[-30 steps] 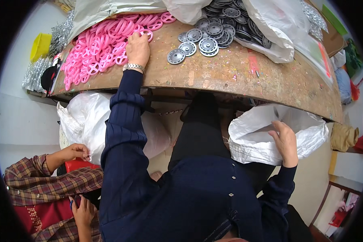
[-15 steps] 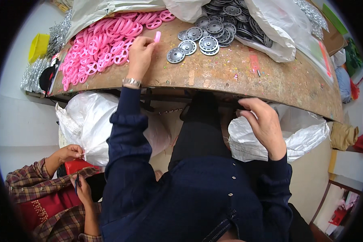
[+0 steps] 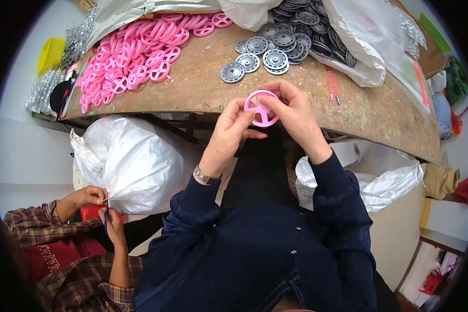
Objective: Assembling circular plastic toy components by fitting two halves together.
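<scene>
Both hands hold one pink plastic wheel (image 3: 265,119), a ring with spokes, over the near table edge. My left hand (image 3: 230,130) grips its left side between thumb and fingers. On the right side my right hand (image 3: 295,110) is closed on it, the thumb lying across the spokes. Many more pink wheels (image 3: 118,83) are heaped at the left of the table. Grey plastic discs (image 3: 232,73) with raised hubs lie beyond my hands, some stacked, in front of a larger pile.
The wooden table (image 3: 203,88) has a curved-looking near edge. White sacks stand beneath it at left (image 3: 130,161) and right (image 3: 385,182). At lower left a co-worker's hands (image 3: 112,226) hold scissors near the left sack's gathered corner. A white plastic bag (image 3: 356,47) lies around the disc pile.
My left hand has brought a pink wheel from the heap back to the near edge. My right hand has moved left and taken hold of it too. The co-worker's scissors have risen toward the sack.
</scene>
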